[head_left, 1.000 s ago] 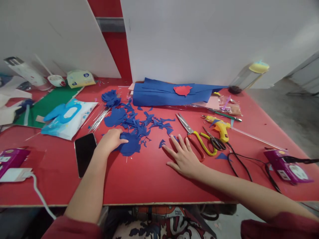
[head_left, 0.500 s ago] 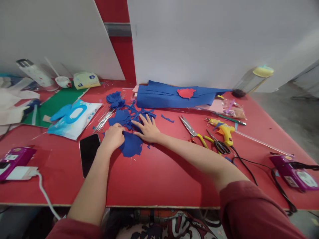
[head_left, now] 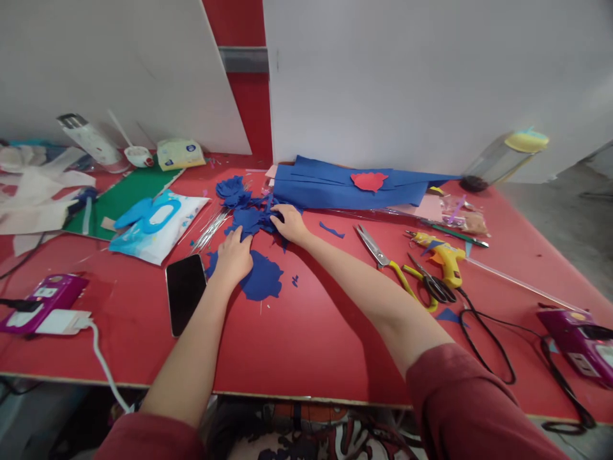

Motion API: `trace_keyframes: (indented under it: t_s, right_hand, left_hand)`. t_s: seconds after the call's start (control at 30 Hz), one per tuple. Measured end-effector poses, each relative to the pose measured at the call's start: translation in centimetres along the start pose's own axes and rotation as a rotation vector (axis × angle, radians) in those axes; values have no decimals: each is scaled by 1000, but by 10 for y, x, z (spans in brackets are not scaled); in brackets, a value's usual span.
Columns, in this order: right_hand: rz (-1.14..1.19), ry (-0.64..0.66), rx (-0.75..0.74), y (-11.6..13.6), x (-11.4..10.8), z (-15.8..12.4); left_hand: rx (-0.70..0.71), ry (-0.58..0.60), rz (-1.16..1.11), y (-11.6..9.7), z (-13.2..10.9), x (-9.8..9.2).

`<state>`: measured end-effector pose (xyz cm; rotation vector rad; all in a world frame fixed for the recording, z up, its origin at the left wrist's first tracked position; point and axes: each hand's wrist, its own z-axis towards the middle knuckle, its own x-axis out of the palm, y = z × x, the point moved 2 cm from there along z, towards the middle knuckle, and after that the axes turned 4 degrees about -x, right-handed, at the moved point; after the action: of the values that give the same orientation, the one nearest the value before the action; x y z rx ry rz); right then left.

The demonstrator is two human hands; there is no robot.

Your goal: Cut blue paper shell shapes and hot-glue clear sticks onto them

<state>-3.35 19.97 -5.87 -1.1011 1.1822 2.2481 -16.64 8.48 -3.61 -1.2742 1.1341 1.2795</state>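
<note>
My left hand [head_left: 234, 257] lies low on the table, its fingers stretched forward to the edge of a blue cut piece [head_left: 246, 220]. Beneath and beside its palm is a larger blue cut sheet [head_left: 262, 276] with a wavy edge. My right hand [head_left: 290, 223] has its fingers curled onto a clump of blue scraps [head_left: 264, 211]; its fingertips are partly hidden among them. Just behind the pieces sits a ruffled blue flower [head_left: 232, 190]. Thin silvery wires [head_left: 211, 230] lie to the left of the scraps.
A black phone [head_left: 185, 294] and a wipes pack [head_left: 158, 227] are on the left. Scissors [head_left: 378, 249], smaller scissors [head_left: 428, 281] and a yellow glue gun [head_left: 445, 255] lie right. Folded blue sheets [head_left: 325, 185] bear a red cutout [head_left: 370, 181]. Purple power strips [head_left: 52, 297] stand at the sides.
My right hand has gone from spread fingers to curled on the scraps, drawing them backward off the lower sheet. My left hand has opened from a fist and shifted onto the pieces.
</note>
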Motion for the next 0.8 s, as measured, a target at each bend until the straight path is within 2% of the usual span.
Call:
trace_keyframes:
  t_s: [0.13, 0.2, 0.4, 0.5, 0.57, 0.67, 0.8]
  right_hand:
    - [15, -84, 41, 6, -21, -18]
    - [9, -82, 19, 10, -30, -31]
    - [-171, 147, -176, 27, -49, -90]
    - [-186, 338, -449, 46, -51, -123]
    - [-157, 417, -560, 59, -49, -137]
    - [-140, 428, -523, 73, -39, -140]
    - [-178, 379, -415, 82, -21, -123]
  left_hand:
    - [-26, 0, -12, 1, 4, 3]
    - [-43, -9, -27, 2, 6, 6]
    - [-58, -9, -95, 3, 12, 12]
    - [-44, -44, -124, 5, 13, 14]
    - [-18, -51, -141, 7, 14, 15]
    - [20, -49, -161, 14, 16, 15]
    - [7, -66, -156, 26, 16, 10]
